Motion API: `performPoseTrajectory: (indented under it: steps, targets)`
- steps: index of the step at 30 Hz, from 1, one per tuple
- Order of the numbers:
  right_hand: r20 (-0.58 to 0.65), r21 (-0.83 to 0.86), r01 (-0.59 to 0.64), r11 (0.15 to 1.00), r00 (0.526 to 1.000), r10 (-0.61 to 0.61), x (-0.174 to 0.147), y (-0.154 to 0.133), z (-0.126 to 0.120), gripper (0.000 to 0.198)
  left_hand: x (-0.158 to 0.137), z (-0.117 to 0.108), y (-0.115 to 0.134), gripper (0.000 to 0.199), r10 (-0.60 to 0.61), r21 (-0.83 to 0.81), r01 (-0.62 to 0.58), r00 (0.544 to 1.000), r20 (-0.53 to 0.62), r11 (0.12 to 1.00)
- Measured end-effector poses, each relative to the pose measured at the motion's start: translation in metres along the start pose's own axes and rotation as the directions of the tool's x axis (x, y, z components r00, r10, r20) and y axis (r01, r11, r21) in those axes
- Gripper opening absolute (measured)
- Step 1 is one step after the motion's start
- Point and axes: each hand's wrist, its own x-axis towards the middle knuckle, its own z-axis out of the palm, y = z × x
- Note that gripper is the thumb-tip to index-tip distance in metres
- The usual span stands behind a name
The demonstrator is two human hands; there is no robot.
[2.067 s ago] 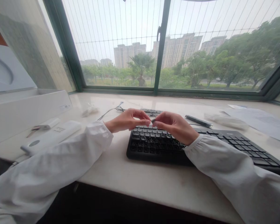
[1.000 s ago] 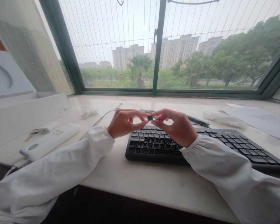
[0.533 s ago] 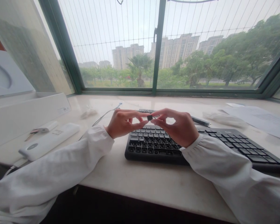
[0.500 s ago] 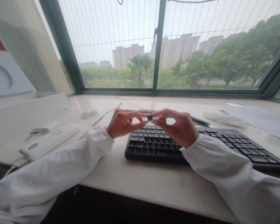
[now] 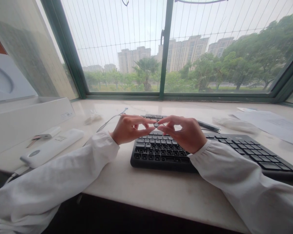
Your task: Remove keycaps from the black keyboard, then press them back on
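Between the fingertips of both hands is a small dark keycap (image 5: 156, 124), held up above a black keyboard (image 5: 163, 167). My left hand (image 5: 134, 128) pinches it from the left, thumb and forefinger closed on its edge. From the right, my right hand (image 5: 184, 131) grips the other side with thumb and forefinger. Several keys in the keyboard's lower left rows lack caps, and their square sockets show. Caps still sit on the rows behind and on the number pad. My right hand and sleeve hide the keyboard's middle.
At left lie a white power bank (image 5: 51, 148), a small white block with a key (image 5: 45, 133) and an open white box (image 5: 31, 113). Behind is a cable (image 5: 109, 121). Plastic bags and paper (image 5: 271, 125) lie at right, before the window.
The keycap has been turned between my fingers, so a paler face shows instead of the dark one. My right hand has shifted very slightly left.
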Motion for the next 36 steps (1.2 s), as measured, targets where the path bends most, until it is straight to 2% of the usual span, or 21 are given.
performPoseTrajectory:
  steps: [9,13,15,18,22,24,26,30,36]
  targets:
    - [-0.005,-0.085,-0.007,0.996,1.0,0.006,0.001,0.003,0.001,0.019,0.002,0.0,0.002,0.022,-0.018,0.037,0.017,0.999,0.029,0.999]
    - [0.043,-0.076,-0.053,0.996,0.997,0.056,0.0,0.004,0.001,0.022,0.002,0.0,-0.001,0.021,-0.034,0.025,0.032,0.996,0.082,0.999]
    - [0.106,-0.044,-0.101,0.994,0.989,0.106,0.0,0.005,0.001,0.025,0.002,-0.001,-0.002,0.02,-0.051,0.008,0.051,0.99,0.131,0.999]
    - [0.282,0.008,-0.199,0.98,0.941,0.189,0.002,0.007,-0.002,0.032,0.002,-0.002,-0.003,0.018,-0.076,-0.021,0.082,0.973,0.219,0.996]
    - [0.522,0.079,-0.295,0.952,0.826,0.212,0.005,0.01,-0.006,0.04,0.002,-0.003,-0.002,0.017,-0.044,-0.092,0.076,0.952,0.304,0.993]
    - [0.594,0.107,-0.32,0.941,0.78,0.198,0.005,0.011,-0.007,0.043,0.003,-0.003,-0.001,0.017,-0.017,-0.113,0.056,0.947,0.32,0.992]
    - [0.631,0.125,-0.336,0.933,0.753,0.187,0.005,0.012,-0.006,0.045,0.003,-0.003,0.0,0.015,0.005,-0.117,0.035,0.946,0.323,0.992]
    - [0.656,0.192,-0.366,0.911,0.738,0.158,0.006,0.015,-0.006,0.048,0.004,-0.004,0.0,0.016,0.025,-0.116,0.013,0.948,0.317,0.993]
    - [0.627,0.261,-0.4,0.879,0.762,0.162,0.009,0.015,-0.012,0.046,0.004,-0.005,0.002,0.014,0.083,-0.113,-0.056,0.966,0.245,0.992]
